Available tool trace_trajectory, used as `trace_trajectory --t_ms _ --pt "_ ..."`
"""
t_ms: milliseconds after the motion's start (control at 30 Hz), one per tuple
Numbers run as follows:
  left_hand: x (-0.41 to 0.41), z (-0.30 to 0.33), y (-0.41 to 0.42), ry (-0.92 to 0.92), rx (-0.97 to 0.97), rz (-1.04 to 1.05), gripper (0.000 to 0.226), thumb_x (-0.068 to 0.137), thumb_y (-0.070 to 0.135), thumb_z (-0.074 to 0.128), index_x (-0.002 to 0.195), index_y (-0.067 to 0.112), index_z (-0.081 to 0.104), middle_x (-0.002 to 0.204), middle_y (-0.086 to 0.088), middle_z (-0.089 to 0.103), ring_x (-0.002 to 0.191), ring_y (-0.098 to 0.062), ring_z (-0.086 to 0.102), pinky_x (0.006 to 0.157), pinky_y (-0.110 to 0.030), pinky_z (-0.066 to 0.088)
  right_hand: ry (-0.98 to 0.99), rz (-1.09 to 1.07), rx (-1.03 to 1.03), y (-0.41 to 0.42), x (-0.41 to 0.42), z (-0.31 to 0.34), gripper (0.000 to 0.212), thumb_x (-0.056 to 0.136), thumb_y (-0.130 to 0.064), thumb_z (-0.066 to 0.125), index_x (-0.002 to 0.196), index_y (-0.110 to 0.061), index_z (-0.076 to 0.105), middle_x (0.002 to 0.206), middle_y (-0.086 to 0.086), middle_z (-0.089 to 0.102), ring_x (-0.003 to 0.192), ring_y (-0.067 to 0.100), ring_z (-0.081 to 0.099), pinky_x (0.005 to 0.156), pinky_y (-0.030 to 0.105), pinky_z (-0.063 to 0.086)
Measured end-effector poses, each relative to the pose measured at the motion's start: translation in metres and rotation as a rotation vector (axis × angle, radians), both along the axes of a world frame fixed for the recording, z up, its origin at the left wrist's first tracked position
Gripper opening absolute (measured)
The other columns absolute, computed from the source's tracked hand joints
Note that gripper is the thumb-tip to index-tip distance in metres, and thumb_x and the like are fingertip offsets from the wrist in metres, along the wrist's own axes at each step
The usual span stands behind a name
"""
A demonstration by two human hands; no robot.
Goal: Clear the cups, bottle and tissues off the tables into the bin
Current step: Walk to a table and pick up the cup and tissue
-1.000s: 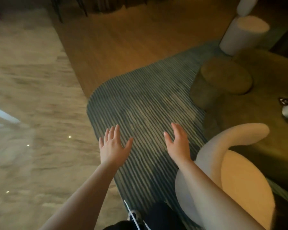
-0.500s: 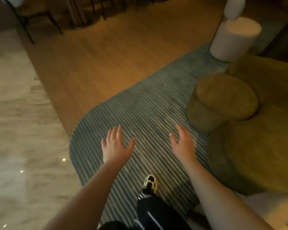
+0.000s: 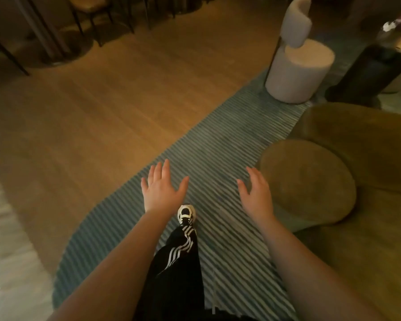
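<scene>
My left hand (image 3: 160, 188) and my right hand (image 3: 256, 195) are both held out in front of me over the striped rug (image 3: 213, 144), palms down, fingers spread, holding nothing. A dark cylindrical bin-like object (image 3: 368, 75) stands at the far right. Beyond it, at the top right corner, something white and crumpled (image 3: 390, 25) lies on a surface; it is too small and blurred to identify. No cup or bottle is visible.
A round olive pouf (image 3: 308, 179) and a larger olive seat (image 3: 366, 140) lie to my right. A white cylindrical chair (image 3: 296, 68) stands ahead on the rug. Wooden floor (image 3: 102, 112) stretches to the left, with dark chair legs (image 3: 86, 26) at the back. My foot (image 3: 186, 214) is on the rug.
The view has moved forward along the rug. The white chair and olive pouf have come closer, and the dark cylinder has come into view. Both hands stay open and empty.
</scene>
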State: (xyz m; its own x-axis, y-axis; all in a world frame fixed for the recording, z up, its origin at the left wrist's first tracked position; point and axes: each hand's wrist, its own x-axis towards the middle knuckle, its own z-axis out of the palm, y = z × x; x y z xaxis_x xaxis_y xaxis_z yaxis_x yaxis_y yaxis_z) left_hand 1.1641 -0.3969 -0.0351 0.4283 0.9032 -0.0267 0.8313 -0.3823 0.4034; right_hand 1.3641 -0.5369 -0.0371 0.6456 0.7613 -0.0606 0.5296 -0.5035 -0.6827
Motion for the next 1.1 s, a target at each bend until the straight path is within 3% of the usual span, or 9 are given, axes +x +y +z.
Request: trace_trajectory --t_ms 367,733,1100 --pt "0.236 0.016 0.315 0.012 0.027 -0.237 0.087 0.083 0.074 0.023 0.15 0.017 0.022 0.155 -0.005 0.025 0.144 -0.022 0.015 0.113 -0.052 0.014 -0.022 -0.232 -0.004 0.275 0.215 0.024 0.053 0.098 -0.034 0.045 0.144 -0.011 0.035 0.152 0.008 0.031 0.142 0.023 0.025 0.114 0.039 0.025" --pt "0.477 0.014 0.448 0.009 -0.056 -0.484 0.08 0.09 0.064 0.032 0.152 0.018 0.013 0.158 -0.005 0.017 0.145 -0.021 0.008 0.115 -0.051 0.008 0.019 -0.49 -0.018 0.373 0.405 0.004 0.051 0.097 -0.032 0.047 0.143 -0.011 0.037 0.15 0.01 0.034 0.139 0.024 0.029 0.113 0.04 0.028" --pt "0.823 0.001 0.558 0.071 0.007 -0.68 0.081 0.088 0.067 0.031 0.151 0.019 0.016 0.156 -0.006 0.022 0.142 -0.023 0.018 0.112 -0.05 0.015 0.054 -0.68 -0.037 0.467 0.698 -0.017 0.051 0.096 -0.028 0.051 0.141 -0.009 0.04 0.149 0.012 0.037 0.138 0.026 0.031 0.114 0.038 0.024"
